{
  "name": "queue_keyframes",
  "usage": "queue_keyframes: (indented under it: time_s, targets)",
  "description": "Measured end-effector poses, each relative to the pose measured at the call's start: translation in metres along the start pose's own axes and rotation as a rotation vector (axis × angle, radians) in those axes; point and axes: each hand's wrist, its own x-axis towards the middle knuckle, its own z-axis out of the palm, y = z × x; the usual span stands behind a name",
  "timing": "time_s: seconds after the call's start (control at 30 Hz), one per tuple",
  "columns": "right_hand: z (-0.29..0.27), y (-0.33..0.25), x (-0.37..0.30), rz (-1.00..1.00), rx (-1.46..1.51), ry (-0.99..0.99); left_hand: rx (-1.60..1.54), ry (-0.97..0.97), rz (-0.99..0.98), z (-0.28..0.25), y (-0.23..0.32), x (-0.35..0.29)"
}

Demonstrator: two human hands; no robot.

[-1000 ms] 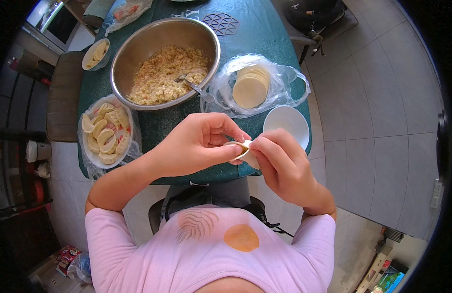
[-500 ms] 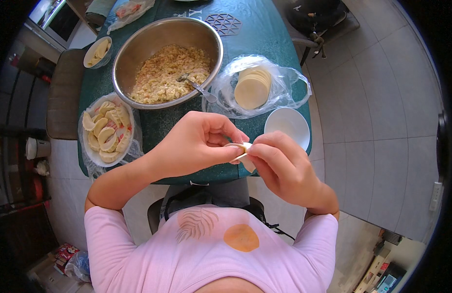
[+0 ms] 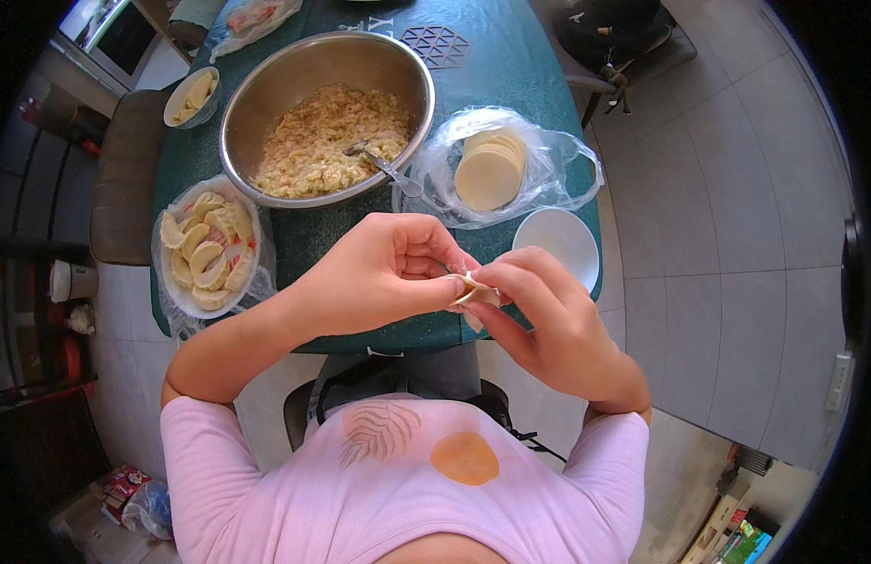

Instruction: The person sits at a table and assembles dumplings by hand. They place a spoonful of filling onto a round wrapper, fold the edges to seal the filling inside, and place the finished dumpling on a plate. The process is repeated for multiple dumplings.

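Observation:
A partly folded dumpling (image 3: 477, 293) is pinched between my two hands, above the near edge of the table. My left hand (image 3: 404, 268) grips its left side with thumb and fingers. My right hand (image 3: 546, 310) pinches the wrapper's edge from the right. The filling inside is mostly hidden by my fingers. Beyond my hands, a stack of round dumpling wrappers (image 3: 491, 174) lies in an open clear plastic bag (image 3: 554, 167). A large steel bowl (image 3: 244, 141) holds minced filling (image 3: 327, 132), with a spoon (image 3: 388, 171) resting in it.
At the left, a plate lined with plastic (image 3: 193, 299) carries several folded dumplings (image 3: 208, 254). A smaller bowl (image 3: 191, 98) with pale pieces stands behind it. A white bowl (image 3: 557, 240) sits by the table's right edge. Further back lies a dark lattice trivet (image 3: 435, 47).
My right fingers have shifted slightly along the wrapper, and its edges are drawn closer together around the filling. My left hand keeps nearly the same place.

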Motion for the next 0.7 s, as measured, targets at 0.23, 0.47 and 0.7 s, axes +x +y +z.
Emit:
queue_keyframes:
  time_s: [0.23, 0.47, 0.7]
  targets:
    - [-0.0012, 0.0040, -0.0003, -0.113, -0.106, 0.007, -0.050, 0.008, 0.044, 0.0000, -0.0044, 0.0007]
    - [0.0055, 0.0054, 0.0015, -0.076, -0.038, 0.122, 0.043, 0.080, 0.036, 0.0019, -0.0003, 0.0005]
    - [0.0065, 0.0068, 0.0024, -0.044, -0.005, 0.182, 0.058, 0.035, 0.211, 0.0015, -0.0064, 0.0018]
